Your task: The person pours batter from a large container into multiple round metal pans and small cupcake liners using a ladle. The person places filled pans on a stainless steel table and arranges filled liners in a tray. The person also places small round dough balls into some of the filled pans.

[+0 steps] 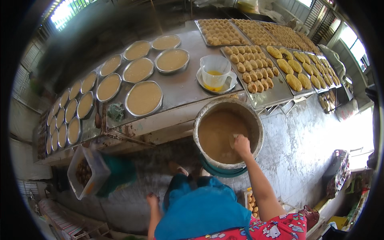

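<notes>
A large round pot [197,127] with a batter-smeared rim stands in front of me on a teal base, holding light-brown batter [216,128]. My right hand [241,145] reaches over its near right side, closed on a pale, thin scraper [232,140] at the batter; the scraper's lower part is hard to make out. At my left side hangs my left hand [152,199], fingers curled in and nothing visible in them. Beyond the pot, a clear measuring jug [214,72] with yellow liquid stands on a metal plate [230,85]. Round pans of batter [144,98] fill the table's left part.
The long table [180,90] borders the pot's far side. Trays of small buns [254,68] and flat golden breads [294,82] stand at right. A white bin [76,176] and a teal bin [118,172] stand at left. Buns [252,202] lie low beside me.
</notes>
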`<action>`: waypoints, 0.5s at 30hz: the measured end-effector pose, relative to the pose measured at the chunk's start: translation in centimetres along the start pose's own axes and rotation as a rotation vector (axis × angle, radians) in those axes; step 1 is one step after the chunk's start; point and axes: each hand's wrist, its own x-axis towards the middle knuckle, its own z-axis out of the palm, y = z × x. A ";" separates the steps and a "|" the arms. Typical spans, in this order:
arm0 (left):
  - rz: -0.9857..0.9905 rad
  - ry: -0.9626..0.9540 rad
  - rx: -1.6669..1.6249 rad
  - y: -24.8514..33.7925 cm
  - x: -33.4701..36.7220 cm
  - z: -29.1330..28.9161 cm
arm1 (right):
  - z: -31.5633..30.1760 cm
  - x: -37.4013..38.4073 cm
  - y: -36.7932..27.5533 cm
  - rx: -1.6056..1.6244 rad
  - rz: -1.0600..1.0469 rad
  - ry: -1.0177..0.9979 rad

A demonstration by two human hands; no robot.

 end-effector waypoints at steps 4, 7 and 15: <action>-0.036 0.029 0.029 -2.3 1.4 -0.7 | -6.7 2.9 -2.8 0.470 0.049 0.149; -0.096 0.048 -0.051 -2.3 3.8 -1.4 | -12.9 3.0 -3.9 1.032 0.100 0.080; -0.034 -0.004 0.076 3.6 8.9 -0.3 | -2.1 0.3 -3.5 0.720 0.266 0.026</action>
